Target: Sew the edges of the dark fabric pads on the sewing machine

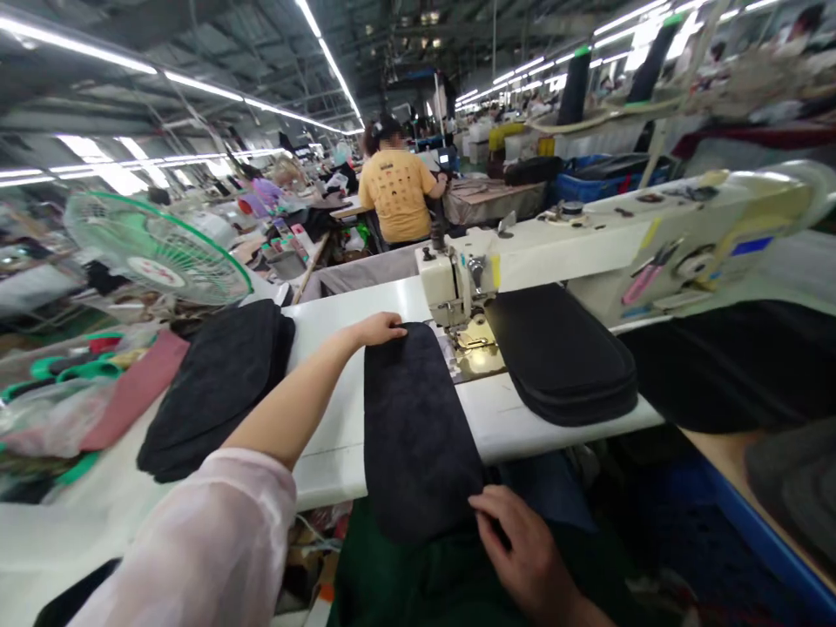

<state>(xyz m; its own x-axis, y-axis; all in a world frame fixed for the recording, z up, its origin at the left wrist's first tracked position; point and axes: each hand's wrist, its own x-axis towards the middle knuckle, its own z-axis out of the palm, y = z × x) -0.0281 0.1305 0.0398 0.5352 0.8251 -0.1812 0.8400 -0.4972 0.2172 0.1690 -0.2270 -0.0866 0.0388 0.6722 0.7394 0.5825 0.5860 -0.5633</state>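
Observation:
A long black fabric piece (418, 427) lies on the white sewing table (333, 453) and hangs over its near edge. My left hand (377, 330) reaches forward and grips the far corner of this piece, fingers curled over it. My right hand (522, 549) pinches its near end, close to my lap. The far end of the piece lies beside the needle plate (475, 347) of a white sewing machine (588, 244).
One stack of black fabric pieces (219, 383) sits at my left, another stack (562, 353) under the machine arm at right. A green-rimmed fan (157, 248) stands far left. A person in a yellow shirt (398, 196) works ahead. Dark cloth (738, 366) lies at right.

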